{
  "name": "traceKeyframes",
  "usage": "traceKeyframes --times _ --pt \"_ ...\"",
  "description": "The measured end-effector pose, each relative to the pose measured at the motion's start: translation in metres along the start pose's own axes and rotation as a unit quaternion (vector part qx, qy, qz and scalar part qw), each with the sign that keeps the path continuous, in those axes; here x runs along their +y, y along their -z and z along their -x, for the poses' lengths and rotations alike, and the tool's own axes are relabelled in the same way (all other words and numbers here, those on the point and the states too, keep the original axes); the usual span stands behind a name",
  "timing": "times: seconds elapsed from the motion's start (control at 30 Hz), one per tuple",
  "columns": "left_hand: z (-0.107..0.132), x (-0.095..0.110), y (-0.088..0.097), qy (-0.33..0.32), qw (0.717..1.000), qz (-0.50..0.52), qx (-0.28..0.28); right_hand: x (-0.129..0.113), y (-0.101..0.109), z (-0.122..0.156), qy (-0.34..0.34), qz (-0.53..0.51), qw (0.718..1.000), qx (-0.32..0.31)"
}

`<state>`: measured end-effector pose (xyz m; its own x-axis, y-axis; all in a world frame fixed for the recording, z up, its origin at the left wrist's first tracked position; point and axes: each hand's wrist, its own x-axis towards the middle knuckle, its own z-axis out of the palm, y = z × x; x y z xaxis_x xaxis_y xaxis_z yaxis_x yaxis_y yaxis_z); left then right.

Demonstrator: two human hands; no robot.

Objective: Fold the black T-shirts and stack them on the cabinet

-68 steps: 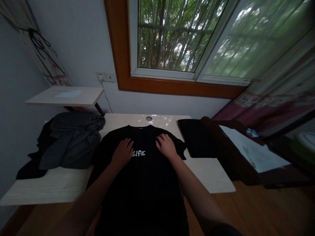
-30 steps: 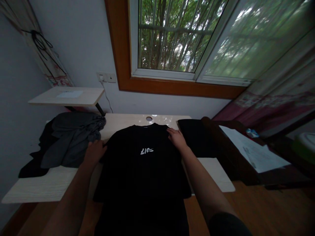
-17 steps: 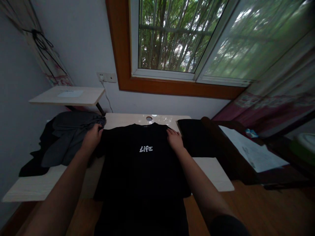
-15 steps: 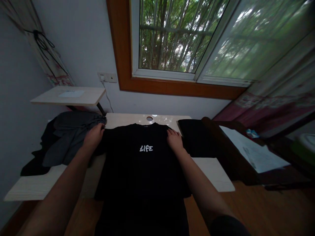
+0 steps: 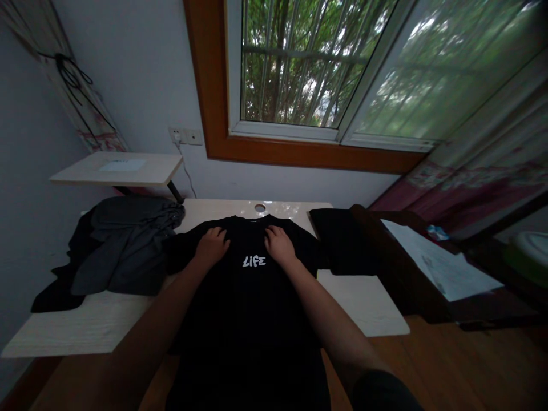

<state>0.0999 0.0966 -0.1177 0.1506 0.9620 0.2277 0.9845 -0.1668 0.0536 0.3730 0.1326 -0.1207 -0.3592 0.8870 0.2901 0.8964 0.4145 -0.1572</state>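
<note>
A black T-shirt (image 5: 250, 302) with white lettering on its chest lies spread on the pale desk (image 5: 362, 302), its collar toward the window. My left hand (image 5: 213, 248) rests on the upper chest, left of the collar, fingers loosely bent and palm down. On the other side of the collar, my right hand (image 5: 279, 244) lies on the cloth just above the lettering, its fingers also apart. Neither hand visibly pinches the fabric. Both short sleeves stretch outward past my hands.
Grey and black clothes (image 5: 124, 245) are heaped on the desk's left, below a small raised shelf (image 5: 158, 165). A folded black cloth (image 5: 342, 240) sits on the right, beside a dark surface carrying a paper sheet (image 5: 440, 262). The window (image 5: 317, 68) is behind the desk.
Both hands have moved inward from the shirt's shoulders to the upper chest beside the collar. The left sleeve is now uncovered.
</note>
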Motion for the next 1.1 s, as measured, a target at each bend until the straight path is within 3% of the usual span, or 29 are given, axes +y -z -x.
traceKeyframes --times 0.1,0.2,0.6,0.9,1.1 --pt "-0.004 0.003 -0.019 0.038 0.999 0.006 0.031 0.003 -0.01 -0.008 -0.015 -0.011 1.0 -0.002" --pt "-0.01 -0.005 -0.026 0.065 0.997 0.015 0.043 0.009 -0.016 -0.015 -0.031 -0.016 0.999 -0.011" --pt "-0.023 -0.037 -0.023 0.075 0.996 0.02 0.035 0.012 -0.009 -0.02 -0.057 0.002 0.998 0.018" --pt "-0.033 -0.054 -0.025 0.089 0.996 0.022 0.002 0.044 -0.012 -0.036 -0.078 0.04 0.996 -0.004" --pt "-0.037 -0.057 -0.026 0.088 0.996 0.023 -0.01 0.028 -0.008 -0.042 -0.079 0.045 0.996 0.024"
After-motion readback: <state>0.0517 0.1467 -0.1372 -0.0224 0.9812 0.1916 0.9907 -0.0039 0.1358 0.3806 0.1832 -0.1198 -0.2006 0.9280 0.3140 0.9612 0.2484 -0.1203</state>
